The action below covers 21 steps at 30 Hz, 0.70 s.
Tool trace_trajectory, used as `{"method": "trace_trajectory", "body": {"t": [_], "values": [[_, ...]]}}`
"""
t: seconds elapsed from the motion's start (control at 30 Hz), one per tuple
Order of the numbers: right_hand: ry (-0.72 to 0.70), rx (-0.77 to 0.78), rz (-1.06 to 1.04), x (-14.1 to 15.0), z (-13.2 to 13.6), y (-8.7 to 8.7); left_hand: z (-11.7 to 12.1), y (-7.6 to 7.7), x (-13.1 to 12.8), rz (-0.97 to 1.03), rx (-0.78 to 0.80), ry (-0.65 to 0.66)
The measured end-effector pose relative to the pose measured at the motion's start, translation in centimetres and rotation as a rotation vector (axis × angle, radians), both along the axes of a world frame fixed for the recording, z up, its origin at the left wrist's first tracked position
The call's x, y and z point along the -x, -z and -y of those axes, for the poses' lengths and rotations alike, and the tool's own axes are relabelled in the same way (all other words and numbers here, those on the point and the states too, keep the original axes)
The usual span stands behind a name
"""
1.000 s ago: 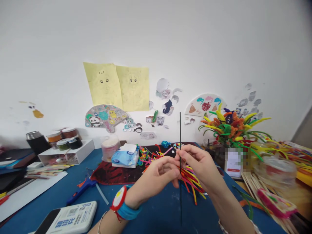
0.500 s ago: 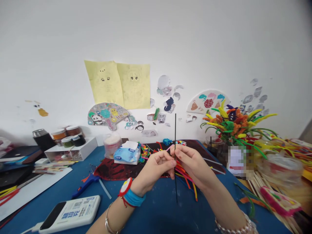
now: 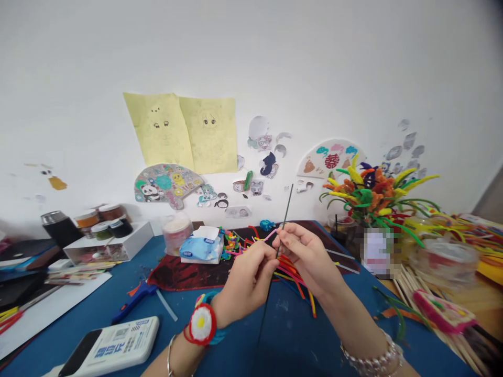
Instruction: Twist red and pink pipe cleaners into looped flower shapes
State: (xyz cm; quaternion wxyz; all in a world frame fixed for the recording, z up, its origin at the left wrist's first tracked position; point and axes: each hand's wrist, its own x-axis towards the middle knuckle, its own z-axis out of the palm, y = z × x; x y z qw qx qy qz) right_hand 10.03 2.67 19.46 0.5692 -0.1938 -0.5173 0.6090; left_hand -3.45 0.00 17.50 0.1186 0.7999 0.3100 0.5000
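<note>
A thin dark green floral wire (image 3: 288,203) is pinched between the fingertips of both hands, over the blue table. It leans, its top to the right and its lower end down to the left. My left hand (image 3: 250,275) closes on it with thumb and fingers, knuckles toward me. My right hand (image 3: 310,257) grips it slightly higher between thumb and index finger. Behind and below the hands lie red, orange, yellow and pink pipe cleaners (image 3: 304,285), partly hidden by my hands.
A tissue pack (image 3: 202,245) sits on a dark red cloth (image 3: 176,272). At left are a blue glue gun (image 3: 133,303) and a white power bank (image 3: 126,345). On the right stand a pipe-cleaner bouquet (image 3: 373,193) and a clear tub (image 3: 448,264), with wooden sticks (image 3: 416,288) lying nearby.
The floral wire has gone from upright to tilted, its top moving right and its lower end left. My left hand has turned, bringing the flower bracelet into fuller view.
</note>
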Motion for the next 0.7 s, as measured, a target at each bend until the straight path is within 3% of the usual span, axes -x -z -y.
{"method": "trace_trajectory", "body": {"t": [0.17,0.27,0.4,0.57,0.7], "values": [[0.081,0.002,-0.038,-0.4,-0.5,0.0,1.2,-0.7,0.4,-0.117,-0.058,0.057],[0.203,-0.030,-0.093,-1.8,-1.2,-0.5,2.7,-1.8,0.4,-0.240,0.024,0.114],[0.191,-0.077,-0.036,-3.1,-1.2,-1.2,3.1,-2.6,0.1,-0.355,0.175,0.066],[0.115,-0.109,0.074,-2.4,0.1,-1.3,0.8,-1.4,0.0,-0.262,0.128,-0.114],[0.109,-0.134,0.129,-1.8,0.4,-0.9,0.7,-1.3,-0.2,-0.061,0.051,-0.150]]}}
